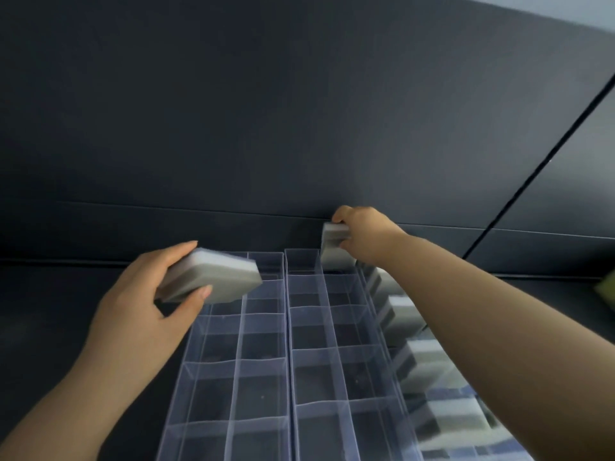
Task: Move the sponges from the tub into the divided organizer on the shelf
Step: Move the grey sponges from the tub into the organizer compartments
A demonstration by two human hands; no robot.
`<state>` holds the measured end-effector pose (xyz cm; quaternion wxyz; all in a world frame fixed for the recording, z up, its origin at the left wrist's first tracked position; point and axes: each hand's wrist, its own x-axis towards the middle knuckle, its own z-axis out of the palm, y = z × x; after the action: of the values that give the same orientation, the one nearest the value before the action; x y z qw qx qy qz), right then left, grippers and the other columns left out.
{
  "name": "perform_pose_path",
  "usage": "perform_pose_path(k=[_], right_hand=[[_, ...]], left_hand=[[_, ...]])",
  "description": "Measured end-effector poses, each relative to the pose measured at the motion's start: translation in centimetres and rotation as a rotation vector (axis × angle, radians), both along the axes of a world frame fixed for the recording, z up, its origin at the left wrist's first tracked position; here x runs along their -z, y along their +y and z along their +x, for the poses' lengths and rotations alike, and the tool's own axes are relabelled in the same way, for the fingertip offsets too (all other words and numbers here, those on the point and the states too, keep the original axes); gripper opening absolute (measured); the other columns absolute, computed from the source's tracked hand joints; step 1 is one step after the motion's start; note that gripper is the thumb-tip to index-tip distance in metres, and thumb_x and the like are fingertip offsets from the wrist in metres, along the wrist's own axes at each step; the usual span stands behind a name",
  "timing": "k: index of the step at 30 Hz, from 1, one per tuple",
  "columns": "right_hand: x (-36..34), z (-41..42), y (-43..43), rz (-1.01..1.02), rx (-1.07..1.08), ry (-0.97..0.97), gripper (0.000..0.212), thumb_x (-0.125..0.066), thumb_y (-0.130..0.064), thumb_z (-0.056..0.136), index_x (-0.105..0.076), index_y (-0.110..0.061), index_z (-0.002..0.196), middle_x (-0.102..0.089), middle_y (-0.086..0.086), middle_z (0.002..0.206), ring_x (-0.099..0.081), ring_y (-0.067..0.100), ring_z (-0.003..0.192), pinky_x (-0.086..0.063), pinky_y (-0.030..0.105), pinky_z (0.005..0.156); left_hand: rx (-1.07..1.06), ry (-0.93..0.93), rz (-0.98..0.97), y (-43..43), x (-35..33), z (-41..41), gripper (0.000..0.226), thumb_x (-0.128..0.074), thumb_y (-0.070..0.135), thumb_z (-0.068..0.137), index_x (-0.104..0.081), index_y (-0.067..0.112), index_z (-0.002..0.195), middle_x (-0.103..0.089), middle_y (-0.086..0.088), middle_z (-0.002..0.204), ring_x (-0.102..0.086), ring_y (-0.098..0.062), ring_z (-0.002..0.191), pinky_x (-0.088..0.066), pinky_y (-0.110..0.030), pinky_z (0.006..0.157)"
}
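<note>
While the left hand [139, 304] grips a grey sponge [213, 277] over the far left corner of the clear organizer [289, 354], the right hand [362, 234] pinches an upright sponge [334, 246] standing in a box at the far edge. More sponges [404, 314] fill the right row.

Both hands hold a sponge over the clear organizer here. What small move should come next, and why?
Probably the right hand pushes its sponge down into the far compartment it stands on edge over. The column to its right already holds sponges, and the left hand holds its sponge flat above empty cells.
</note>
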<state>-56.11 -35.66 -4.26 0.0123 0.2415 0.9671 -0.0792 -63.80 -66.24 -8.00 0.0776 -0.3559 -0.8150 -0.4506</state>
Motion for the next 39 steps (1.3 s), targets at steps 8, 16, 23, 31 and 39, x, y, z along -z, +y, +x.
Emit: perform_pose_path(k=[8, 16, 23, 31, 39], right_hand=[[-0.2, -0.7, -0.2, 0.101, -0.026, -0.171, 0.042, -0.054, -0.008, 0.085, -0.043, -0.015, 0.125, -0.051, 0.011, 0.119, -0.053, 0.031, 0.102, -0.048, 0.04, 0.084], [0.8, -1.1, -0.7, 0.425, -0.187, -0.151, 0.033, -0.062, -0.01, 0.083, -0.051, -0.011, 0.114, -0.044, 0.006, 0.116, -0.043, 0.025, 0.108, -0.042, 0.033, 0.082], [2.0, -1.0, -0.5, 0.347, -0.147, -0.251, 0.033, -0.06, -0.004, 0.084, -0.049, -0.007, 0.115, -0.043, 0.01, 0.117, -0.045, 0.031, 0.109, -0.043, 0.038, 0.083], [2.1, -0.5, 0.4, 0.272, -0.179, -0.19, 0.029, -0.054, -0.006, 0.086, -0.049, -0.012, 0.114, -0.05, 0.009, 0.11, -0.051, 0.03, 0.101, -0.046, 0.037, 0.078], [2.7, 0.1, 0.9, 0.2, -0.153, -0.149, 0.033, -0.051, -0.008, 0.089, -0.052, -0.018, 0.121, -0.05, 0.007, 0.115, -0.048, 0.027, 0.108, -0.047, 0.035, 0.083]], left_hand=[[-0.017, 0.025, 0.02, -0.9, 0.0, -0.1, 0.057, -0.072, 0.019, 0.073, -0.051, 0.032, 0.124, -0.05, 0.02, 0.112, -0.05, -0.003, 0.101, -0.045, -0.029, 0.082], [0.006, 0.028, -0.017, -0.6, -0.7, -0.2, 0.06, -0.071, 0.024, 0.073, -0.043, 0.052, 0.118, -0.042, 0.04, 0.112, -0.049, 0.0, 0.098, -0.043, -0.023, 0.077], [0.044, 0.028, -0.03, 0.7, -0.6, -0.4, 0.061, -0.071, 0.022, 0.073, -0.045, 0.046, 0.122, -0.046, 0.034, 0.115, -0.049, 0.006, 0.101, -0.042, -0.021, 0.08], [0.131, 0.006, -0.123, 6.4, -1.8, -1.2, 0.049, -0.074, 0.027, 0.075, -0.051, 0.034, 0.117, -0.053, 0.029, 0.097, -0.052, 0.01, 0.087, -0.036, -0.006, 0.068], [0.247, 0.094, -0.337, 15.2, -0.7, -2.2, 0.043, -0.063, 0.022, 0.086, -0.051, 0.019, 0.127, -0.049, 0.003, 0.124, -0.047, -0.015, 0.111, -0.031, -0.015, 0.087]])
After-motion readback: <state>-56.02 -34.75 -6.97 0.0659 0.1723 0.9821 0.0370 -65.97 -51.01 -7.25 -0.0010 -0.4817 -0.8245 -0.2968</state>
